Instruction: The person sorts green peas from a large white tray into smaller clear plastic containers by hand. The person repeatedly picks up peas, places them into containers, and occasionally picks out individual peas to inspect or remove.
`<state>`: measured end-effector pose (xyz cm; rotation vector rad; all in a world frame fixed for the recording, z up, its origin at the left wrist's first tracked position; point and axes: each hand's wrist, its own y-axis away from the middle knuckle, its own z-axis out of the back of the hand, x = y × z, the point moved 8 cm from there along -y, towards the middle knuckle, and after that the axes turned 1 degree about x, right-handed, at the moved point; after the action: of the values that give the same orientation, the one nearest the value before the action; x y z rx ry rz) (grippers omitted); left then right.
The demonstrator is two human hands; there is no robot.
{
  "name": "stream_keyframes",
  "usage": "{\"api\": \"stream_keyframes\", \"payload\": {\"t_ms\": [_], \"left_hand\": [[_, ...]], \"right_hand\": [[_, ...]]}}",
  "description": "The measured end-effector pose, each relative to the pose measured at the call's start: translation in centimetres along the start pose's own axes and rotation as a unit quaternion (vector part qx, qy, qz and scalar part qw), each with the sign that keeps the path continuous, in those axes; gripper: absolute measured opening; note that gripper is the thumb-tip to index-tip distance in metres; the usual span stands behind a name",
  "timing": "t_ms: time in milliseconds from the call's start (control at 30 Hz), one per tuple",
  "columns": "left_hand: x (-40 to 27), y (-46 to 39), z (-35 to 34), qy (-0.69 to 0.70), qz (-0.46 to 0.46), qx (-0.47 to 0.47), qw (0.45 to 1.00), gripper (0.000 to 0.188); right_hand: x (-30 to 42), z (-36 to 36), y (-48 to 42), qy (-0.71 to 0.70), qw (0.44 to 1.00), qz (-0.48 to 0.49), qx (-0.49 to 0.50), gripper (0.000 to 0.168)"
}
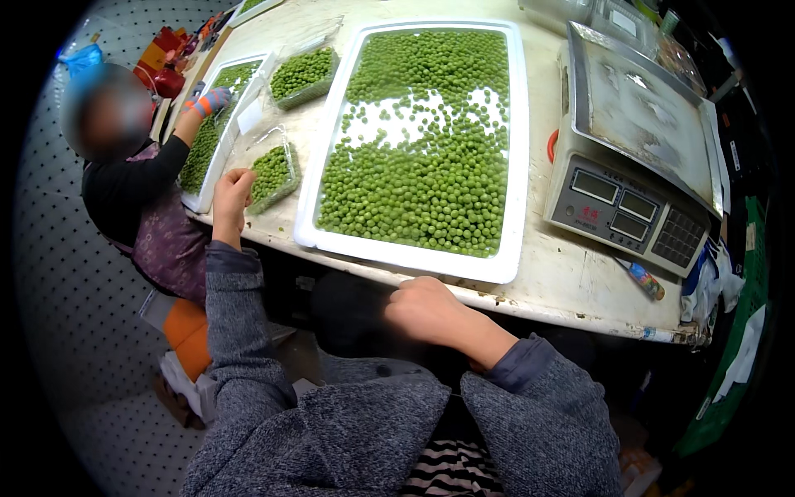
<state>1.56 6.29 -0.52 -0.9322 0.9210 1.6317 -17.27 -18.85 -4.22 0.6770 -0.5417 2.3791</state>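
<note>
My left hand (pixel 232 200) is curled at the near left corner of a small clear plastic punnet (pixel 273 197) of green peas. Its inner fingers are hidden, so whether they grip the punnet's edge is unclear. The punnet's clear lid (pixel 264 140) stands raised behind it. Just off the front edge of the table, my right hand (pixel 428 309) is closed in a loose fist, with no object visible in it. Beyond it lies a large white foam tray (pixel 407 264) of loose peas (pixel 416 192), thinly spread across a band in the middle.
A second filled punnet (pixel 302 76) stands farther back. On the left, a co-worker's gloved hand (pixel 213 101) reaches into another white tray (pixel 200 202) of peas. A digital scale (pixel 640 124) occupies the right side. Near it lies a knife with a patterned handle (pixel 646 279); a green crate (pixel 739 323) stands beyond.
</note>
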Motion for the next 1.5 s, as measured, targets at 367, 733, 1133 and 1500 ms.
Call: {"api": "stream_keyframes", "payload": {"t_ms": [367, 733, 1133, 1500], "left_hand": [[-3.6, -0.6, -8.2, -0.357, -0.275, 0.028, 0.892, 0.038], [-3.1, 2.7, -24.7, -0.448, -0.303, 0.214, 0.814, 0.054], [-10.3, 5.1, -27.2, -0.29, -0.286, 0.475, 0.78, 0.043], [-6.6, 2.8, -32.1, -0.449, -0.352, 0.364, 0.736, 0.064]], "right_hand": [[-0.5, -0.1, 0.1, 0.022, 1.0, -0.004, 0.004, 0.009], [-0.2, 0.2, 0.2, 0.014, 1.0, -0.003, 0.001, 0.008], [-0.5, -0.4, 0.6, 0.018, 1.0, -0.021, 0.011, 0.009], [0.0, 0.0, 0.4, -0.002, 1.0, -0.014, -0.007, 0.011]]}}
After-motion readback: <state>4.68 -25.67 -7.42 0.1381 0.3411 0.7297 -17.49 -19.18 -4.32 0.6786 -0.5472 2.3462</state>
